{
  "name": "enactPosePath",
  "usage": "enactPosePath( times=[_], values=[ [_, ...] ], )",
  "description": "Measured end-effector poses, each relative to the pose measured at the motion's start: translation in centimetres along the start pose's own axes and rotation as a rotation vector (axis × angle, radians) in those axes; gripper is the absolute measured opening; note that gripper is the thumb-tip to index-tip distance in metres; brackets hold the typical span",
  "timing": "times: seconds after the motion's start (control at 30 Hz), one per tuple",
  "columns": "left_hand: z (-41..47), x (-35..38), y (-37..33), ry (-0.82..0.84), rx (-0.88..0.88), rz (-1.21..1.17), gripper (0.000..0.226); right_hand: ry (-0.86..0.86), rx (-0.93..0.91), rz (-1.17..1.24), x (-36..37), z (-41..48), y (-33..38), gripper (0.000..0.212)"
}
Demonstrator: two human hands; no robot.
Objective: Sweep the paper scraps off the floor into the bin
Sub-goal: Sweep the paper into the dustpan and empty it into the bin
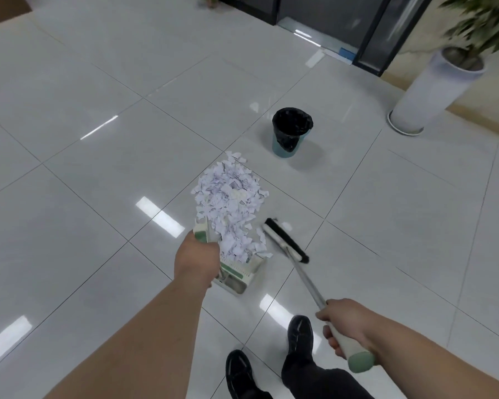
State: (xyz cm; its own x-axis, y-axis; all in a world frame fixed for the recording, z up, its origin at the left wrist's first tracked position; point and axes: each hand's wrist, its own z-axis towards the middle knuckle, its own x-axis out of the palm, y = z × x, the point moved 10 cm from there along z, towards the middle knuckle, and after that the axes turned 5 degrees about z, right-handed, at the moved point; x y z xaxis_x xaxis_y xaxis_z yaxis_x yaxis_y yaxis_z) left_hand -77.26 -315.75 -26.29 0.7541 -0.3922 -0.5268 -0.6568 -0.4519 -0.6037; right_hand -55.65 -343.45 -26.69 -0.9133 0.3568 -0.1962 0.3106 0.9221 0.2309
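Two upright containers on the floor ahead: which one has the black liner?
The short teal bin, standing just beyond the paper scraps. The tall white planter at far right has no liner and holds a plant.

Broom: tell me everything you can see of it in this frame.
The broom has a narrow white head with black bristles, a silvery shaft and a cream grip ending in a green cap. The right hand grips it near the top. It slants down to the floor, its head just right of the paper scraps and the dustpan.
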Motion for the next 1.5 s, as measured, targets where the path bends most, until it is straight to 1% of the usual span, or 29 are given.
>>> enactPosePath(
  times=[0.07, 0.13, 0.23, 0.4, 0.47, 0.53, 0.7, 0.87, 0.97, 1.07, 1.13, 1.23, 1.37, 1.5],
  values=[
    [-0.2, 0.2, 0.2, 0.000, 0.006, 0.001, 0.013, 0.045, -0.005, 0.010, 1.1, -1.3, -0.6, 0.027],
    [-0.5, 0.3, 0.3, 0.004, 0.012, 0.008, 0.013, 0.094, -0.014, 0.052, 1.5, -2.8, -0.6, 0.027],
    [-0.8, 0.3, 0.6, 0.013, 0.008, 0.012, 0.013, 0.125, -0.017, 0.101, 0.6, -4.8, -0.1, 0.013],
    [-1.0, -0.6, 1.4, 0.001, -0.002, 0.035, 0.014, 0.063, -0.046, 0.122, -3.1, -6.5, -0.2, 0.015],
    [-1.1, -0.8, 1.8, 0.000, -0.006, 0.037, 0.015, 0.014, -0.066, 0.119, -4.3, -6.8, -0.1, 0.011],
    [-0.9, -0.8, 2.1, 0.006, -0.012, 0.038, 0.017, -0.036, -0.085, 0.103, -5.2, -5.9, 0.3, 0.009],
    [-0.3, -0.9, 2.6, 0.012, -0.028, 0.054, 0.021, -0.096, -0.089, -0.018, -5.3, -1.2, 1.2, 0.016],
    [-0.4, -0.9, 2.6, 0.000, -0.004, 0.090, 0.021, -0.038, -0.018, -0.181, -3.3, 0.8, -0.8, 0.020],
    [-0.5, -0.8, 2.6, 0.003, -0.006, 0.096, 0.018, 0.029, 0.025, -0.202, -1.8, -1.1, -2.2, 0.013],
    [-0.7, -0.6, 2.5, 0.021, -0.003, 0.092, 0.014, 0.116, 0.028, -0.206, -1.2, -3.6, -2.3, 0.020],
    [-0.6, -0.7, 2.6, 0.025, -0.008, 0.084, 0.012, 0.139, 0.026, -0.184, -2.0, -5.2, -1.5, 0.015],
    [-0.7, -1.0, 2.8, 0.031, -0.014, 0.082, 0.015, 0.091, 0.016, -0.159, -4.4, -7.2, -0.7, 0.003],
    [-2.2, -1.8, 3.6, 0.051, -0.005, 0.061, 0.019, 0.015, -0.016, -0.135, -6.9, -8.6, -0.7, 0.006],
    [-5.0, -3.7, 5.9, 0.055, -0.009, 0.030, 0.020, -0.057, -0.049, -0.147, -8.3, -8.8, -0.7, 0.005]
  ],
)
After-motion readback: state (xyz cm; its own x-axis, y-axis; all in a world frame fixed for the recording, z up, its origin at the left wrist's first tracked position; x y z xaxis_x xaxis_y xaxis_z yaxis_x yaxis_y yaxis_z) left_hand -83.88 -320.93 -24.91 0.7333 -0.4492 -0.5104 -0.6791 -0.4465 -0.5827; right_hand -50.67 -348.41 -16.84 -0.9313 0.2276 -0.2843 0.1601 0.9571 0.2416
